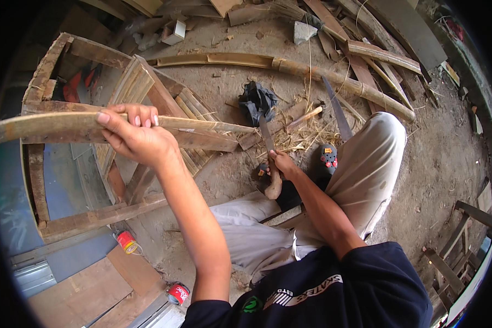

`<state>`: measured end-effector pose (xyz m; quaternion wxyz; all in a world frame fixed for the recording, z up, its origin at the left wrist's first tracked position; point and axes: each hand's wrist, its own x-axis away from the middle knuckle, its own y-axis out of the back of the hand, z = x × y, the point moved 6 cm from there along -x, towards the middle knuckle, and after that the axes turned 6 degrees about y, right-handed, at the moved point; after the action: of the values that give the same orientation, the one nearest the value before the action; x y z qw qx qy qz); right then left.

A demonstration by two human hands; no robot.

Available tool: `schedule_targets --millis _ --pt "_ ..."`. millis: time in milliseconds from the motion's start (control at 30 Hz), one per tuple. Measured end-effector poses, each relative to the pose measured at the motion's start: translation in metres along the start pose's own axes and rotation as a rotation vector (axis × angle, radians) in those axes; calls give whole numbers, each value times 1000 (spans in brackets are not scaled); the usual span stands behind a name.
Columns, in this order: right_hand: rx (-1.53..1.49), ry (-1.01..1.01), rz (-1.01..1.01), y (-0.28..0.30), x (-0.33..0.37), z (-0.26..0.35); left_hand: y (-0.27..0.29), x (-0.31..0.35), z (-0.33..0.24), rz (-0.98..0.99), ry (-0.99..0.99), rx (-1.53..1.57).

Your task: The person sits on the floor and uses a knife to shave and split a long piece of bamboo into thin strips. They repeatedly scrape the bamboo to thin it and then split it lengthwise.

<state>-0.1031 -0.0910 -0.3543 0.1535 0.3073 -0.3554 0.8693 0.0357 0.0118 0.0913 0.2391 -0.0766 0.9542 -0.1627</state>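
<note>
My left hand [139, 134] is closed around a long split bamboo strip [202, 124], thumb on top, held level above a wooden frame. The strip's narrow right end reaches close to the blade of a bolo knife [266, 134]; whether they touch I cannot tell. My right hand [281, 164] grips the bolo where its blade meets the curved wooden handle, the blade pointing away from me. Beyond the blade lies a crumpled black plastic bag [257, 102]. Pale shavings [306, 134] lie around a light wooden stick [305, 117] with a dark end.
The slatted wooden frame [95, 218] fills the left side. A long bamboo pole [339, 82] crosses the ground ahead, and a dark saw blade [338, 112] stands by my right knee. Boards [388, 52] pile up far right. Two red cans [127, 241] are near left.
</note>
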Motion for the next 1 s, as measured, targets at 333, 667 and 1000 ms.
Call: schedule_targets --millis 333,667,1000 --pt "66 -51 45 -11 0 -13 24 2 -6 -87 -8 -22" --pt "-48 -135 130 -22 17 -8 34 1 -6 -52 -27 22" --pt "-236 -176 148 -33 21 -14 38 5 -4 -2 -27 53"
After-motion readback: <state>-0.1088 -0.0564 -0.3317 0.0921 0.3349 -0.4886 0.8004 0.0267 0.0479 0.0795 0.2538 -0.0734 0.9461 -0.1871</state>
